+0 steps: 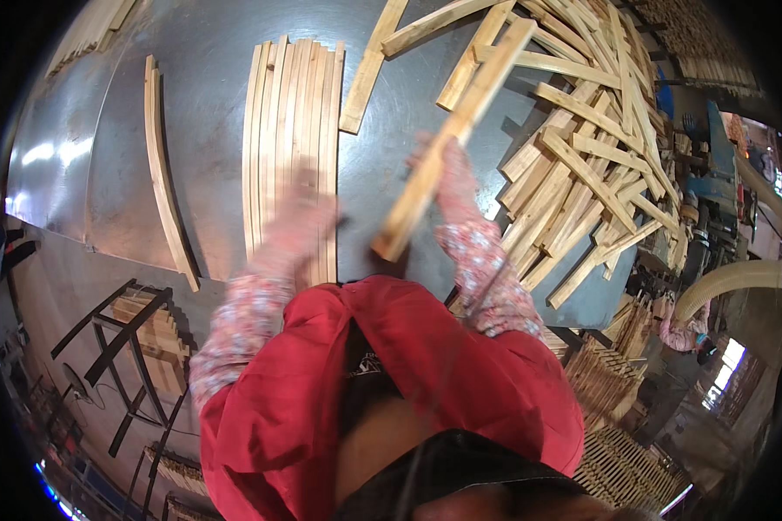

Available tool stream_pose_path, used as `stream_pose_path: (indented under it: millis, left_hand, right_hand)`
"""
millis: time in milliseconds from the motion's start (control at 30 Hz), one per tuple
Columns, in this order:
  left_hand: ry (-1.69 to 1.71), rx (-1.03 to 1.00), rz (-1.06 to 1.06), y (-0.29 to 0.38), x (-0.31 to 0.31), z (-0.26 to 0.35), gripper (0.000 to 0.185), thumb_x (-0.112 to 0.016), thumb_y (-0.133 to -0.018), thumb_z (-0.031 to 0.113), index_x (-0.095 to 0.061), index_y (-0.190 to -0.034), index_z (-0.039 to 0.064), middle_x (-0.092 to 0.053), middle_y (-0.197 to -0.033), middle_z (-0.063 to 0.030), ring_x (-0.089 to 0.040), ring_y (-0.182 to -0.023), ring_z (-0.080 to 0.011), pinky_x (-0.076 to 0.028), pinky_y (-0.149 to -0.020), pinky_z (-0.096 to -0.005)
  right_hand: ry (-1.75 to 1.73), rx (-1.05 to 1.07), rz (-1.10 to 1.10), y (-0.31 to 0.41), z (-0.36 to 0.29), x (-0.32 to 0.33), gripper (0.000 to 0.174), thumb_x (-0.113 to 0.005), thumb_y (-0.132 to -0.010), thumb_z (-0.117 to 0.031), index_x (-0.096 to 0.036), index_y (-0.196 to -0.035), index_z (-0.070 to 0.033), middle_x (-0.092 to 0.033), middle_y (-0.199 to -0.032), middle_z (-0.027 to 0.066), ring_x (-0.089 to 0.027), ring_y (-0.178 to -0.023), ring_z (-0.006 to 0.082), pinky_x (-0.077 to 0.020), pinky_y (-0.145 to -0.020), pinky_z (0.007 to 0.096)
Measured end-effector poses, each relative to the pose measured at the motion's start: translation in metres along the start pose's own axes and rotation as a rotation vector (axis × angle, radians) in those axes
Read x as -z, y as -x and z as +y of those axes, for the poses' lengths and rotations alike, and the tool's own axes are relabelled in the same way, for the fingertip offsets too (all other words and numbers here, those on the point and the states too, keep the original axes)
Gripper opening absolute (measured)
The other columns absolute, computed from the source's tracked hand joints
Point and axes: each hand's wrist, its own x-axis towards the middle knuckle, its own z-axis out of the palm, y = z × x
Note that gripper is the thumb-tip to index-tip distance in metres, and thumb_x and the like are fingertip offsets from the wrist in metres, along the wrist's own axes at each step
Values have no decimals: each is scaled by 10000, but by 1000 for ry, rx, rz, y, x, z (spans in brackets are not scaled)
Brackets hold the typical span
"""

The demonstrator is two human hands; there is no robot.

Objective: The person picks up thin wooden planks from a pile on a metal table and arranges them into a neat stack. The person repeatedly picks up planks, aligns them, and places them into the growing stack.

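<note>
A long wooden strip point(459, 124) slants over the metal-topped table point(215, 117), with my right hand point(453, 169) closed round its middle. My left hand point(306, 218) is blurred by motion above the near part of a row of wooden strips point(296, 104) lying side by side; whether it touches them cannot be told, and its fingers are unclear. Left of the row lies a separate strip point(163, 176), its near end over the table's edge. Another strip point(371, 71) rests just right of the row's far end.
A jumbled heap of wooden strips point(580, 176) covers the table's right side. More strips point(88, 32) lie at the far left corner. A black metal frame point(127, 338) stands on the floor at left. Beyond the table at right are a ribbed hose point(730, 283) and a person point(687, 332).
</note>
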Motion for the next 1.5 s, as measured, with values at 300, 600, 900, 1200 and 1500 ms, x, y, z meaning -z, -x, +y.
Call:
stream_pose_path:
  millis: [300, 600, 900, 1200, 1500]
  left_hand:
    - [928, 256, -124, 15, -124, -39, 353, -628, -958, 47, -468, -1272, 39, -580, -824, -62, -576, -605, -184, -521, -539, -344]
    - [-154, 454, 490, 75, -139, -54, 536, -643, -949, 514, -658, -1278, 90, -713, -1125, -215, -667, -1103, -405, -519, -949, -471]
    - [-565, 826, 249, 68, -88, -27, 599, -597, -933, 662, -691, -1099, 95, -736, -1120, -154, -711, -1073, -356, -558, -858, -497]
    - [-834, 19, 678, 54, -109, -41, 814, -763, -867, 353, -394, -1513, 24, -491, -1472, -231, -540, -1283, -362, -435, -1079, -474]
    - [632, 178, -76, -12, -207, 5, 369, -737, -956, 283, -676, -1163, -17, -708, -923, -50, -658, -806, -146, -550, -755, -296]
  right_hand:
    - [1488, 761, -55, -159, -89, -71, 623, -558, -919, -137, -447, -1531, -177, -544, -1475, 145, -525, -1331, 369, -456, -1113, 425]
    - [2031, 1022, -562, -277, -58, -104, 389, -453, -1050, -353, -624, -1335, -152, -676, -1272, 110, -640, -1182, 285, -520, -999, 446]
    - [1909, 565, 133, -156, -58, 23, 690, -593, -961, -565, -535, -1467, -101, -443, -1519, 231, -549, -1281, 408, -474, -1074, 490]
    - [652, -29, -132, -79, -25, 104, 491, -611, -908, -106, -481, -1362, 30, -689, -1067, 231, -705, -901, 315, -598, -766, 422]
    - [1765, 865, 524, -76, 9, 96, 999, -785, -851, -521, -328, -1568, 4, -505, -1474, 283, -549, -1332, 373, -465, -1096, 480]
